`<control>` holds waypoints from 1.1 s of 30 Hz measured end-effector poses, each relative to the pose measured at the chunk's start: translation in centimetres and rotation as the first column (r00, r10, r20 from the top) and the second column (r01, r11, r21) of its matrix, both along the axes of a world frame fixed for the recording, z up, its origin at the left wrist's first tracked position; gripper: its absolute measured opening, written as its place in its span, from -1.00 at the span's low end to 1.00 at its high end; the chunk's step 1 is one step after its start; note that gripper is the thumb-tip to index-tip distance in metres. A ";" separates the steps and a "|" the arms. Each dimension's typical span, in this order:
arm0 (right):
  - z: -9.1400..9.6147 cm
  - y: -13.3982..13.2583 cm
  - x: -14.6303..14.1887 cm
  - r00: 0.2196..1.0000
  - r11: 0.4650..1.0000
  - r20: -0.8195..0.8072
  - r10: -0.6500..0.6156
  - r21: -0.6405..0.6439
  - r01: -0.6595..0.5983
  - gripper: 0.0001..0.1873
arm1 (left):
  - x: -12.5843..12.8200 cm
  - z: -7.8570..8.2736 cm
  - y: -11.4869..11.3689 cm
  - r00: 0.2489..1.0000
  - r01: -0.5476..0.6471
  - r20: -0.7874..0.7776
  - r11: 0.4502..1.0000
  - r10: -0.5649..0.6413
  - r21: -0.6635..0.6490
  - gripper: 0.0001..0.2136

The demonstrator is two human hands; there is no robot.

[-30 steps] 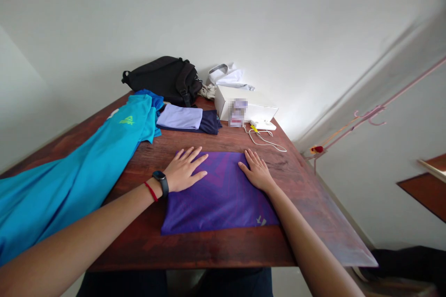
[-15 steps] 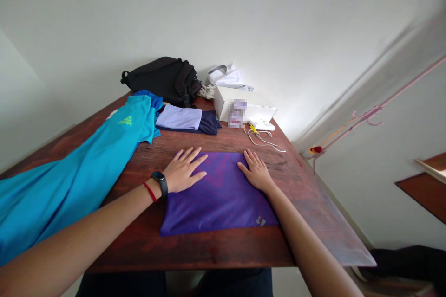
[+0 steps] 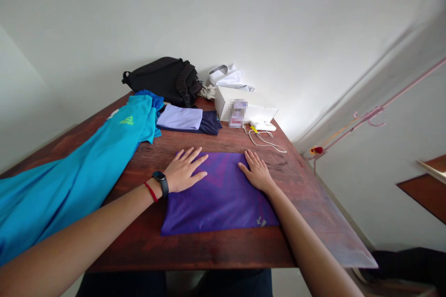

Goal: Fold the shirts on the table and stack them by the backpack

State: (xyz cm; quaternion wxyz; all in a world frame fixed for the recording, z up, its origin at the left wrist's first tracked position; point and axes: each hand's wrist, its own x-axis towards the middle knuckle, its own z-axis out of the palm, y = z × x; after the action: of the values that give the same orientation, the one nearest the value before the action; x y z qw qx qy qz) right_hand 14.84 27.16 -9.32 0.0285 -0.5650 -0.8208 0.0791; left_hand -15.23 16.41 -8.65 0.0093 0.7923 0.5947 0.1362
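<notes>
A folded purple garment (image 3: pixel 219 204) lies flat near the front of the wooden table, with a small pale mark at its lower right corner. My left hand (image 3: pixel 186 170) rests on its upper left edge, fingers spread, palm down. On the upper right edge lies my right hand (image 3: pixel 256 170), flat with its fingers stretched out. Neither hand grips the cloth. To the left of my left hand is a bright blue garment (image 3: pixel 104 158) laid out lengthwise, its lower end hidden behind my left forearm.
Behind the purple cloth lie a folded lavender cloth (image 3: pixel 181 117) and a folded navy cloth (image 3: pixel 209 123). A black backpack (image 3: pixel 156 79), a white box (image 3: pixel 258 101), a white bag (image 3: pixel 230 75) and a white cable (image 3: pixel 265 141) occupy the back. The table's right edge (image 3: pixel 334 209) borders a drop.
Both hands keep the same place on the purple garment. Only a very slight shift of the whole view shows.
</notes>
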 end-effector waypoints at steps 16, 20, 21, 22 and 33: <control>0.1 -0.1 0.0 1.000 1.000 0.009 0.004 -0.002 -0.004 -0.20 | 0.0 0.0 0.0 1.000 0.004 -0.017 1.000 -0.004 -0.007 -0.43; 0.0 0.0 0.0 1.000 1.000 0.005 0.003 -0.002 -0.003 -0.20 | 0.0 0.0 0.0 1.000 0.001 -0.024 1.000 -0.001 -0.006 -0.43; 0.0 0.0 0.0 1.000 1.000 0.006 0.003 -0.002 -0.002 -0.20 | 0.1 0.0 0.0 1.000 0.000 -0.030 1.000 0.000 -0.007 -0.43; -0.1 0.0 0.0 1.000 1.000 0.008 0.003 -0.002 -0.003 -0.20 | 0.1 0.0 0.0 0.999 -0.001 -0.037 1.000 0.001 -0.007 -0.43; 0.0 0.0 0.0 1.000 1.000 0.004 0.004 0.002 -0.004 -0.20 | 0.0 0.0 0.0 0.999 -0.001 -0.037 1.000 0.001 -0.016 -0.43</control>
State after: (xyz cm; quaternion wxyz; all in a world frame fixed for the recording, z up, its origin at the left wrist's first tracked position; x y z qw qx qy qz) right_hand 14.84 27.12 -9.32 0.0272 -0.5636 -0.8220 0.0770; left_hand -15.23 16.40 -8.62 0.0044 0.7942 0.5962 0.1169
